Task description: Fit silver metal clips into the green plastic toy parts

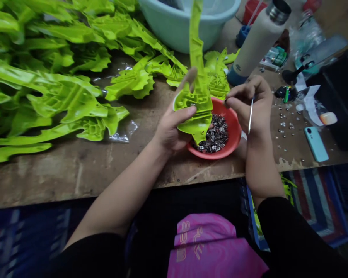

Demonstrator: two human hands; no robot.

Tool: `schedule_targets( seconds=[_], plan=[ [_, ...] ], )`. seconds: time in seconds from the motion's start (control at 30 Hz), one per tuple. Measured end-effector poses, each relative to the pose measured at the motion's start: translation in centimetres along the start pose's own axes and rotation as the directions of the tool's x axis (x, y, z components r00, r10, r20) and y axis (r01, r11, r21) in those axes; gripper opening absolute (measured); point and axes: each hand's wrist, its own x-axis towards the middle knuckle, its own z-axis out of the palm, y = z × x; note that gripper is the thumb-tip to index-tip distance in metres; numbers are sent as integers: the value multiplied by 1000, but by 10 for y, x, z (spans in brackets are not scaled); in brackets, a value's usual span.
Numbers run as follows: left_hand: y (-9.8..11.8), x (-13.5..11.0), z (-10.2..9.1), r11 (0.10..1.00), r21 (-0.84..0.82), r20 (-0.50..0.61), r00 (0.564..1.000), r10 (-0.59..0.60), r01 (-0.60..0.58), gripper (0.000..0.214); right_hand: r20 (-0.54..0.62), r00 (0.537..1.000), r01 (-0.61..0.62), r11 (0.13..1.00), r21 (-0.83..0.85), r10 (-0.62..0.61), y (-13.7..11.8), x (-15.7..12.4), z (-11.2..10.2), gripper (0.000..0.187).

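Note:
My left hand (178, 121) grips a lime-green moulded plastic part (195, 104), thumb across its ribbed face. The part's long narrow arm points up and away. Under it stands a red bowl (234, 137) with many small metal clips (217, 133) inside, partly hidden by the part. My right hand (251, 100) is closed above the bowl's right rim, and a thin metal rod (251, 115) sticks down out of its curled fingers. Thumb and forefinger are pinched around a small dark piece, too small to name.
A heap of similar green parts (60, 88) covers the table's left side. Behind the bowl stand a pale blue basin (168, 29) and a white bottle (258, 42). To the right lie a turquoise phone (316, 144) and scattered small metal bits (282, 124). The wooden table (104, 170) ends near my body.

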Motion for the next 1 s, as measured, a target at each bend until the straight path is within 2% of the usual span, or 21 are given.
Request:
schedule_targets(
  seconds=[0.1,0.17,0.27,0.4,0.47,0.53,0.67,0.77,0.83,0.93,1.0],
  plan=[
    [-7,1,-4,1000,0,65,998,-9,9,74,28,996,82,996,23,-83,-15,-20,30,63],
    [-10,2,-7,1000,2,94,996,-7,7,69,51,994,97,995,25,-98,-24,-31,43,61],
    [-11,5,-9,1000,-13,133,991,22,-20,64,55,993,101,995,6,-101,-34,-41,54,58],
    [-11,6,-9,999,-34,142,989,43,-39,61,-15,987,163,987,2,-162,-41,-47,62,48],
    [-12,6,-8,998,-39,116,992,54,-50,58,-3,980,197,980,-28,-197,-43,-49,62,48],
    [-11,5,-7,999,-32,93,995,41,-39,55,38,978,209,966,-152,-205,-43,-50,59,50],
    [-3,3,-7,997,-13,113,991,-76,78,54,60,964,260,879,-399,-258,-42,-47,43,49],
    [7,1,-9,969,-20,173,956,-238,245,59,53,927,360,844,-397,-371,-39,-43,30,39],
    [12,0,-10,945,-25,200,928,-315,326,62,106,936,351,857,-378,-337,-36,-40,25,34],
    [15,0,-10,925,-1,221,902,-371,381,58,224,932,355,848,-395,-285,-34,-35,24,42],
    [15,0,-9,894,19,209,873,-442,448,53,283,877,475,790,-387,-389,-34,-32,27,39]
  ],
)
